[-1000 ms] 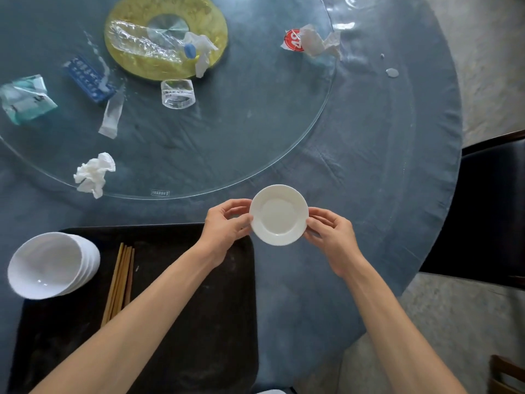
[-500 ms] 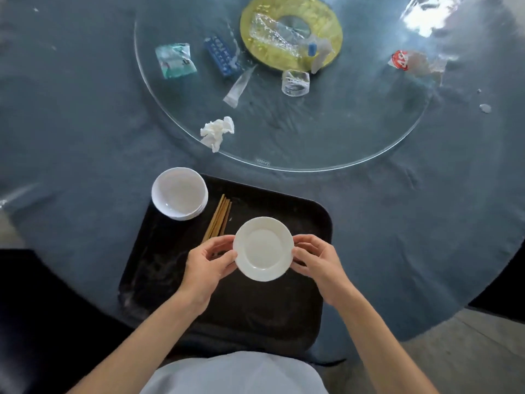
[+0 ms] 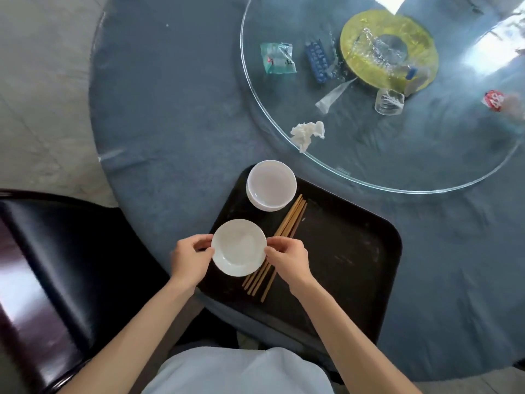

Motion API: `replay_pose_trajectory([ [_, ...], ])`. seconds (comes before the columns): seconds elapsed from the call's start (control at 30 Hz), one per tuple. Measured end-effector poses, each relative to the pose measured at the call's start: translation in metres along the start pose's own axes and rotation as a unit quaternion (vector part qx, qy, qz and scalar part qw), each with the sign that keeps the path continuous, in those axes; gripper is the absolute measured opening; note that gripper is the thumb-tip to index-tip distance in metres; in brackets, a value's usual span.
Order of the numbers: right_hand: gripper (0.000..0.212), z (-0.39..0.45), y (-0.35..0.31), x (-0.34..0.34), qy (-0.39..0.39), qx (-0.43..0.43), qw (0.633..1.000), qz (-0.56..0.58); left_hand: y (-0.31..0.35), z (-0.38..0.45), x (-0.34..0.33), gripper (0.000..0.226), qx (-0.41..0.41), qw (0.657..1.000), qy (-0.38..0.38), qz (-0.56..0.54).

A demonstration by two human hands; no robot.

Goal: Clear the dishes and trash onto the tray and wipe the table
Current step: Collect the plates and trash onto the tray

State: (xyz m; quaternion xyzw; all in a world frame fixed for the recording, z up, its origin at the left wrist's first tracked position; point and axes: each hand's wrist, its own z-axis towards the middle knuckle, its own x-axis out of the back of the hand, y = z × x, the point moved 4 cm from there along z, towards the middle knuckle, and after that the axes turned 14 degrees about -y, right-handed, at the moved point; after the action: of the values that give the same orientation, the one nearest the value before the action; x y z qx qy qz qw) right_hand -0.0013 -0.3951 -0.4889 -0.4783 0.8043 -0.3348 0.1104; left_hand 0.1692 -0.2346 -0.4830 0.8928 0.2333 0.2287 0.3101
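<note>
1. The left hand (image 3: 191, 258) and the right hand (image 3: 287, 258) each pinch an opposite edge of a small white plate (image 3: 239, 247), holding it over the near left part of the black tray (image 3: 355, 257). I cannot tell if it already touches the tray.
2. The plate looks like glazed ceramic or hard plastic: stiff, light, smooth, probably slippery at the rim, and it may chip if dropped. The rim, taken on two sides, is a good place to hold.
3. Part of the chopsticks (image 3: 279, 245) lies under the plate; they are thin, stiff and roll easily, so a plate set on them can rock.
4. Beyond them stands a stack of white bowls (image 3: 271, 184) at the far left corner of the tray; it is heavier, better taken from below.
5. On the glass turntable (image 3: 426, 155) over the blue tabletop (image 3: 176, 109) lie light, soft things: a crumpled tissue (image 3: 308, 133), wrappers, a clear cup (image 3: 389, 101) and a crushed bottle (image 3: 386, 56).
</note>
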Motion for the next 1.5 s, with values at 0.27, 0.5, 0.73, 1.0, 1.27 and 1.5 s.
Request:
replay_pose_trajectory([
  [0.27,0.023,0.007,-0.006,-0.008,0.049,-0.006,0.99,-0.132,-0.005,0.002,0.006,0.021,-0.004,0.99,0.028,0.136],
  [0.5,0.023,0.006,-0.009,-0.009,0.071,0.005,0.983,-0.169,-0.002,-0.005,0.006,0.02,0.008,0.985,0.031,0.168],
  [0.73,0.024,-0.005,-0.014,-0.005,0.053,0.037,0.985,-0.16,0.022,-0.005,0.009,0.031,0.034,0.949,-0.022,0.312],
  [1.0,0.024,-0.016,-0.026,0.067,0.144,0.061,0.981,-0.117,0.124,0.024,0.011,0.022,-0.147,0.943,0.044,0.294],
  [1.27,0.049,0.01,-0.083,0.16,0.241,0.096,0.954,-0.152,0.243,0.094,-0.036,0.059,-0.309,0.885,-0.032,0.347],
  [1.5,0.065,0.09,-0.133,0.168,0.193,0.13,0.941,-0.245,0.288,0.167,-0.073,0.076,-0.282,0.841,-0.07,0.456],
])
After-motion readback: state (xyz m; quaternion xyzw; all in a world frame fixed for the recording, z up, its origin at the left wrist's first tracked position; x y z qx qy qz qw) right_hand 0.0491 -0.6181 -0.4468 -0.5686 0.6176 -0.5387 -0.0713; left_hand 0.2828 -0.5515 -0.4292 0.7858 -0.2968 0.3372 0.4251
